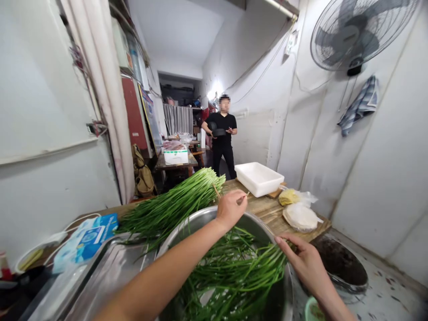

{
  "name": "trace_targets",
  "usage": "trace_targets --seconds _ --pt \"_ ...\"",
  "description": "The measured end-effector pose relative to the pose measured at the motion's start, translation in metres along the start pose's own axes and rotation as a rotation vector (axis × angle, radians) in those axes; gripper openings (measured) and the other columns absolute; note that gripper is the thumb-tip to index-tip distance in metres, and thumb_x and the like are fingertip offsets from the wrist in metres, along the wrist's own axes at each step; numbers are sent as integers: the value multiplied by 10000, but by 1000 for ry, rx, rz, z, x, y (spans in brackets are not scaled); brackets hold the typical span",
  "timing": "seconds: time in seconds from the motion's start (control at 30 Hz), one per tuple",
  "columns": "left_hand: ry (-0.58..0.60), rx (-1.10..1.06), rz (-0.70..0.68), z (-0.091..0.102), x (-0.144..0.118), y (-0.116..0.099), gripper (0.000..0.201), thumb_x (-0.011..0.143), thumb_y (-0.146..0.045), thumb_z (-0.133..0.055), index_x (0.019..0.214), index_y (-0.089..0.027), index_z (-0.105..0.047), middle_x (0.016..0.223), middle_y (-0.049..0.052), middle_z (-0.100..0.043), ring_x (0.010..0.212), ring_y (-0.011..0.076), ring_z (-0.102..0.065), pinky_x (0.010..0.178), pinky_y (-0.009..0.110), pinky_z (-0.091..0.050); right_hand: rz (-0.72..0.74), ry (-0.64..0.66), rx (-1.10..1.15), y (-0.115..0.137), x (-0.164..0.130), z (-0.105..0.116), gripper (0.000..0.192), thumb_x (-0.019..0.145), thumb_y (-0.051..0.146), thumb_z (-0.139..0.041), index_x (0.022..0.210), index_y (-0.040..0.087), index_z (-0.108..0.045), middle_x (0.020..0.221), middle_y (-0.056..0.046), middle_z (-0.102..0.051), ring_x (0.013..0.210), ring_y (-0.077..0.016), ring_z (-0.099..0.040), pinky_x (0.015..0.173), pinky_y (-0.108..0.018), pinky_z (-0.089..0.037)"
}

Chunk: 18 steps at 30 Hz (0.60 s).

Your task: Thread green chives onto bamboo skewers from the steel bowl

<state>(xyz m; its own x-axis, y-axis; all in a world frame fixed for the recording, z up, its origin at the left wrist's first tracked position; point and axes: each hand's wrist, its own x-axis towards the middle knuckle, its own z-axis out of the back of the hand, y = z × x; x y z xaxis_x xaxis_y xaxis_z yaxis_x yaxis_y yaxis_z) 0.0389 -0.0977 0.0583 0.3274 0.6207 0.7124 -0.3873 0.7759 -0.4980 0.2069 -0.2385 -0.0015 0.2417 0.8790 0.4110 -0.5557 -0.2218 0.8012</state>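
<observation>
My left hand [232,208] is over the far rim of a large metal basin [289,294], its fingers closed in a pinch. A small pale yellowish tip pokes out by the fingertips, too small to name. At the basin's right rim my right hand [302,254] grips the ends of a bunch of chives [239,269], whose green leaves trail across the basin. More loose chives lie inside it, looking wet. Behind the basin on the left rests a big bundle of chives [174,203], cut ends toward the middle, with a thin brown strip by them.
A white plastic tub [259,178] stands on the wooden table [264,211], near bagged pale round sheets [302,217]. To the left are a metal tray [110,272] and a blue-white packet [87,240]. A dark bin [341,263] stands right. A person [223,133] holds black containers beyond.
</observation>
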Motion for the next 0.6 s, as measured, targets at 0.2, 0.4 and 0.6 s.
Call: trace_targets --seconds 0.2,0.4,0.6 --pt "297 -585 243 58 13 -46 225 812 -349 -444 841 -153 -549 723 37 -627 612 130 -578 571 242 -429 51 -13 37 16 4 -2 326 772 459 -503 828 171 -644 843 -48 -665 792 -188 -601 731 -249 -459" --pt "261 -704 502 50 -36 -42 226 753 -324 -552 813 -108 -582 574 0 -541 515 85 -495 526 205 -356 108 17 82 35 11 -10 285 786 418 -503 876 185 -641 895 -48 -659 844 -192 -593 777 -283 -449" --pt "153 -1134 730 31 -59 -27 294 704 -233 -628 958 -89 -597 635 7 -521 566 67 -472 569 205 -367 171 75 62 35 17 -18 281 805 369 -495 983 196 -628 1014 -58 -636 955 -190 -569 879 -323 -416"
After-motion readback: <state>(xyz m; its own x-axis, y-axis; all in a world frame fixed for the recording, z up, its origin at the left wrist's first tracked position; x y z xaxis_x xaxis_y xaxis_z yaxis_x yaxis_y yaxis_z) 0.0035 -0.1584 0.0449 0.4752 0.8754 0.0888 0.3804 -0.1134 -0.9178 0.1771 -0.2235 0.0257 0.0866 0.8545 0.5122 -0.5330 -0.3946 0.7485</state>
